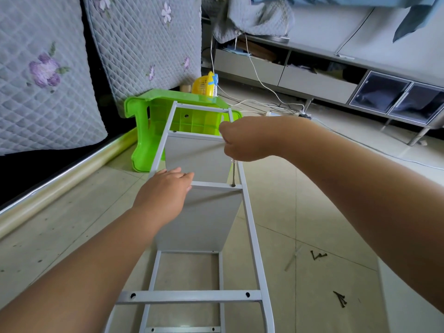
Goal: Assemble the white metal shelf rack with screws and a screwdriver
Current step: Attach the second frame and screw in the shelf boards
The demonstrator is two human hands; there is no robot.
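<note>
Rack (249, 227) parts lie lengthwise on the tiled floor (72, 224), the white side frame uppermost and its far end resting against a green plastic stool (144, 111). White shelf panels (199, 155) stand on edge beneath the frame's crossbars. The right hand (242, 140) is curled round the handle of a screwdriver (233, 173), whose thin shaft points straight down; its tip sits on a screw (233, 185) in the right end of a crossbar (216, 186). The left hand (165, 188) grips the left end of that same crossbar, fingers bent over its edge. Loose dark screws lie on the tiles to the right in two small clusters (318, 255) and (340, 301). A quilted mattress (48, 80) leans at the left, and a low cabinet (312, 75) runs along the far wall.
</note>
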